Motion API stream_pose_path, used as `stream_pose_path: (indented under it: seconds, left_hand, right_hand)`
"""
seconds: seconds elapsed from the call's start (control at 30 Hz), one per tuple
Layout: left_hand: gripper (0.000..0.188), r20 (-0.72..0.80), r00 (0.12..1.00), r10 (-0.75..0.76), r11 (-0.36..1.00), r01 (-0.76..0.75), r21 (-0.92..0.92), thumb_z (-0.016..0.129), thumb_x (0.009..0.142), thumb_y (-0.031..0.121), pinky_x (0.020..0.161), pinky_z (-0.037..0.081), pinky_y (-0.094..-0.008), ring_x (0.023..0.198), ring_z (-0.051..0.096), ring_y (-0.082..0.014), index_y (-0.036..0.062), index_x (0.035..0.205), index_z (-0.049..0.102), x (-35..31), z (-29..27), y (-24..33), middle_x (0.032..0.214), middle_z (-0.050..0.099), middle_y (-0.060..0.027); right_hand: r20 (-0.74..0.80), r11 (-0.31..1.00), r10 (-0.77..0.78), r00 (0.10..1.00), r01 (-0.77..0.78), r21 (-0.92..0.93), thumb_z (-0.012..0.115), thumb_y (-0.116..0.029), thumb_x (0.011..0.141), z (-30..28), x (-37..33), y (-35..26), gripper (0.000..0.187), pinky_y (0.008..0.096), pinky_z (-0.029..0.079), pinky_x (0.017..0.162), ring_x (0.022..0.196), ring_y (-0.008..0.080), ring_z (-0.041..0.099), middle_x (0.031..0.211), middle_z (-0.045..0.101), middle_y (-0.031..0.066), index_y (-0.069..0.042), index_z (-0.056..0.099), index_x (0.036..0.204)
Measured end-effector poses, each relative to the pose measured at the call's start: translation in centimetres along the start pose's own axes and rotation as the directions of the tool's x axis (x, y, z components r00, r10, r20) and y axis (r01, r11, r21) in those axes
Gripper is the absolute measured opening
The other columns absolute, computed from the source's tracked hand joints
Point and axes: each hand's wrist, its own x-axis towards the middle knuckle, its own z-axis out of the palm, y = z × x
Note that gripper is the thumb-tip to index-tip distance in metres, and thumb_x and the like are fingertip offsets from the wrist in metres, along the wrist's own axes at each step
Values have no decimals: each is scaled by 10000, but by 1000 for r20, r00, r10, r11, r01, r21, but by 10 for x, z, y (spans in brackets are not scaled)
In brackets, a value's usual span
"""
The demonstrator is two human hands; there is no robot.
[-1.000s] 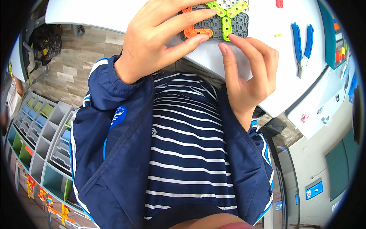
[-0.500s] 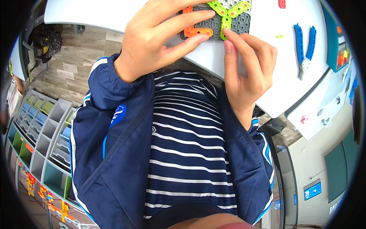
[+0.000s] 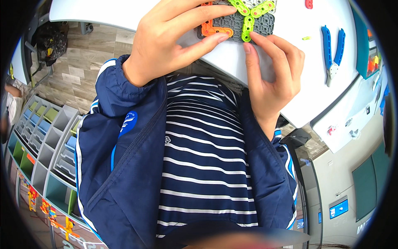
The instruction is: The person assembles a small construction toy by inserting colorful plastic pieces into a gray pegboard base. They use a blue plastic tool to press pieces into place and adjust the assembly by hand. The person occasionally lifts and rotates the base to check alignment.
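Note:
A grey perforated building plate [image 3: 263, 25] lies at the top of the view near the table's edge. Three lime-green linking beams form a Y on it, the nearest one [image 3: 248, 28] pointing toward me. An orange L-shaped beam [image 3: 215, 30] sits on the plate's left part. Red pins show in the beams' holes. My left hand [image 3: 166, 37] is open, fingers stretched over the plate's left side, thumb tip by the orange beam's end. My right hand [image 3: 275, 68] has index finger and thumb closed around the near end of the lime-green beam, at the plate's edge.
On the white table [image 3: 298, 91], a blue-handled plier-like tool [image 3: 333, 58] lies at the right. A small green pin [image 3: 306, 38] and a red piece [image 3: 308, 3] lie nearer the plate. Grey shelving with bins [image 3: 45, 137] stands at the lower left.
My right index fingertip has slid from on top of the near lime-green beam to its right side. The whole view has shifted slightly; my left hand keeps its place over the plate.

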Motion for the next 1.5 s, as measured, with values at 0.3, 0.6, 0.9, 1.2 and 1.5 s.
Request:
stream_pose_path:
  seconds: [0.3, 0.6, 0.9, 1.2, 1.5]
  left_hand:
    - [377, -8, 1000, 17, 1000, -17, -5, 824, 803, 97, 1079, 497, -441, 1271, 643, -318, 1, 1160, 752, -1, 1, -2, 1351, 679, -181]
    - [365, -18, 999, 40, 998, -41, -47, 822, 789, 62, 1054, 517, -432, 1266, 639, -332, -25, 1136, 748, -1, 2, -5, 1349, 671, -200]
    - [359, -37, 998, 53, 996, -55, -68, 821, 783, 60, 1066, 511, -439, 1279, 633, -339, -29, 1124, 750, -1, 4, -7, 1356, 667, -207]
    - [343, -32, 998, 61, 997, -62, -55, 815, 787, 68, 1066, 512, -441, 1276, 636, -338, -27, 1110, 753, -1, 4, -7, 1356, 668, -207]
    - [331, -31, 998, 49, 998, -51, -48, 812, 786, 60, 1050, 518, -436, 1264, 642, -341, -24, 1102, 755, -1, 2, -5, 1343, 673, -208]
  right_hand:
    - [-10, 999, 16, 1000, -16, 35, 870, -38, 727, 2, 0, 2, 358, 335, 483, 757, 868, 217, 579, 956, 667, 33, -121, 803, 1069]
    - [0, 1000, 0, 1000, 0, 24, 880, -72, 731, 2, 0, 0, 323, 336, 475, 753, 864, 213, 579, 953, 660, 33, -121, 799, 1040]
    - [-20, 999, 12, 1000, -11, 43, 896, -93, 727, 5, 1, 3, 287, 333, 476, 754, 888, 213, 587, 1033, 680, 29, -114, 790, 993]
    - [61, 997, 4, 998, 0, -77, 914, -106, 723, -1, 6, -7, 310, 325, 467, 912, 1031, 211, 619, 1164, 750, 46, -89, 799, 1011]
    - [16, 998, -50, 999, 51, -34, 886, -85, 718, 3, 6, -1, 317, 330, 471, 828, 939, 204, 568, 1128, 728, 5, -124, 803, 1022]
